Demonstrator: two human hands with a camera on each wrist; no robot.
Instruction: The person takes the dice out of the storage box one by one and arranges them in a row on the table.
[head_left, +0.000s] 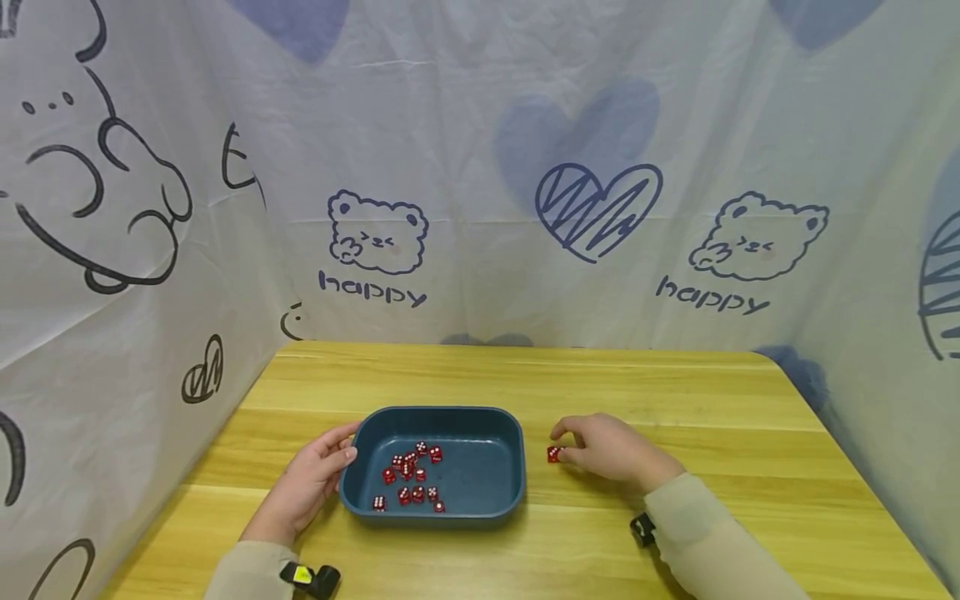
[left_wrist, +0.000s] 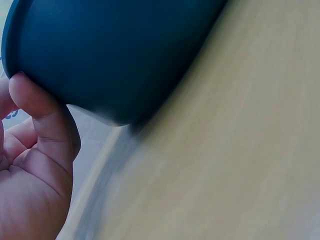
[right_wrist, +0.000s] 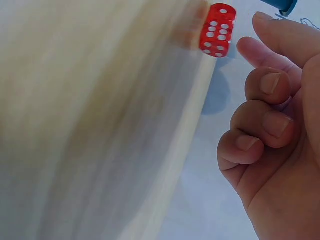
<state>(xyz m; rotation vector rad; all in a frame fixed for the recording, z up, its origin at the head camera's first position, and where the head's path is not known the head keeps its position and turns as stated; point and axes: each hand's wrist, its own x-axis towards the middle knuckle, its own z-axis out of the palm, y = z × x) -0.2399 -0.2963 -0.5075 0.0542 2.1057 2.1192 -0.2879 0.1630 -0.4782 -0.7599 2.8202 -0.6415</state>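
My left hand (head_left: 303, 479) grips the left wall of a dark blue rounded tray (head_left: 517, 483), thumb at the rim. In the left wrist view the thumb and a finger pinch the tray's edge (left_wrist: 11, 40). Several red dice (head_left: 417, 494) with white pips lie inside the tray, mostly toward its left half. To the right of the tray, my right hand (head_left: 611, 450) hovers low with bent fingers around a red die (head_left: 555, 454) on the table. In the right wrist view a gap shows between the die (right_wrist: 216, 30) and my fingertips (right_wrist: 262, 17).
The tray and die rest on a light wood-grain table (head_left: 675, 392). White cloth (head_left: 465, 125) printed with hearts and bears hangs behind it and along both sides. A small black device (head_left: 311, 577) is strapped at the left wrist, another (head_left: 642, 529) at the right.
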